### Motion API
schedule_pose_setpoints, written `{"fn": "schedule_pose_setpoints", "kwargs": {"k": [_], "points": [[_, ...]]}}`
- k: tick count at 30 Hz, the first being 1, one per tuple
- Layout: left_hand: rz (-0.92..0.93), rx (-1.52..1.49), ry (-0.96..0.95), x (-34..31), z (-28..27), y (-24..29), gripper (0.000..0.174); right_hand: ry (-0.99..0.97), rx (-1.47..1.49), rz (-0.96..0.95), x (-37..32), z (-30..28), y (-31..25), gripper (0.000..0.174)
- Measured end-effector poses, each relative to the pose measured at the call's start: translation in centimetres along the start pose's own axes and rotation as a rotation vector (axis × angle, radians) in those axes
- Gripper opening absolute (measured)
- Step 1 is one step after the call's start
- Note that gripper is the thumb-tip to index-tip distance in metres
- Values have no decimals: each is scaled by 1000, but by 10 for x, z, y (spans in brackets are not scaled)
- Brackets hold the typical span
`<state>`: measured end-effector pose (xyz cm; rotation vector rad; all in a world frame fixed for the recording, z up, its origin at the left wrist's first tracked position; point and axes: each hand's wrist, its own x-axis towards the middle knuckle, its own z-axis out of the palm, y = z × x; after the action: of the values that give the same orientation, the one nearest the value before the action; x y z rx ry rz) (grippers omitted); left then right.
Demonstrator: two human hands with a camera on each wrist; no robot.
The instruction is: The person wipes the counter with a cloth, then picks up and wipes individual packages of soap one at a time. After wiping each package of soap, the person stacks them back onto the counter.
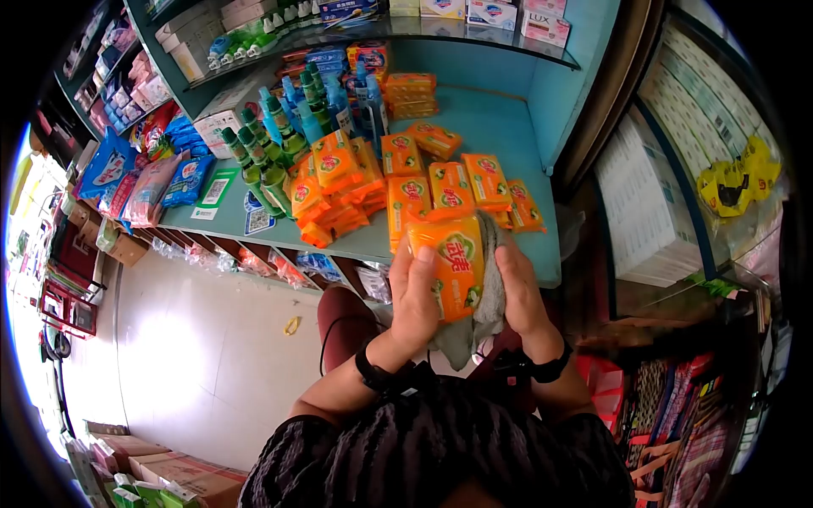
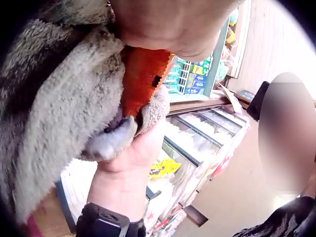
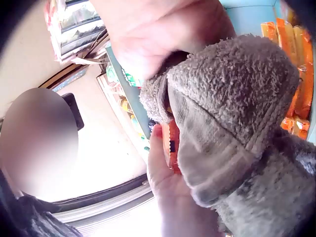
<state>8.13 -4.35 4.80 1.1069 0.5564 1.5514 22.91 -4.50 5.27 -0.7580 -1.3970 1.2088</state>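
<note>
An orange soap pack stands between the two hands in the head view. The left hand grips its left side, thumb across the front. A grey cloth lies against the pack's right side and hangs below it, held by the right hand. The left wrist view shows the orange wrapper between the left hand and the cloth. In the right wrist view the cloth hides most of the pack, and the right hand is above it.
Several orange packs lie stacked on the teal shelf just beyond the hands. Green spray bottles stand left of them. Blue detergent bags lie further left. A glass case with a yellow bag is at the right.
</note>
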Motion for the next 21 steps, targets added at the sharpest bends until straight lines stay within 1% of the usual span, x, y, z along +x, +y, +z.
{"fn": "schedule_pose_setpoints", "kwargs": {"k": [1,2,4,7,8,11,12,13,15,16,18,19,20,21], "points": [[-13,-21,16,3,-1,2,46,-31,5,24,-2,1,-2,55],[-6,-48,69,8,1,5,48,-24,3,21,-5,4,1,56],[-38,-140,93,13,-5,1,50,-21,-7,16,-10,8,13,60],[-123,-306,172,16,-6,3,54,-65,127,11,-11,12,18,69],[-160,-366,202,16,-6,5,55,-116,205,1,-6,12,15,79],[-270,-519,162,17,-10,4,58,35,4,-210,-10,33,24,87],[-225,-401,167,13,-6,2,57,95,86,-141,-8,36,22,93],[-189,-386,193,13,0,-2,54,109,51,-193,-6,32,23,92],[-219,-293,71,8,-6,-4,53,129,-18,-297,0,23,27,91],[-247,-324,81,6,-5,-5,54,179,-120,-392,1,22,24,83],[-307,-384,93,4,-2,-5,55,218,-100,-394,2,22,20,75],[-324,-389,51,4,-4,-4,56,239,-93,-396,2,21,20,70],[-341,-396,8,3,-6,-3,56,271,-58,-396,2,19,28,60],[-355,-404,-35,3,-7,-3,57,272,-28,-369,2,17,26,59]]}}
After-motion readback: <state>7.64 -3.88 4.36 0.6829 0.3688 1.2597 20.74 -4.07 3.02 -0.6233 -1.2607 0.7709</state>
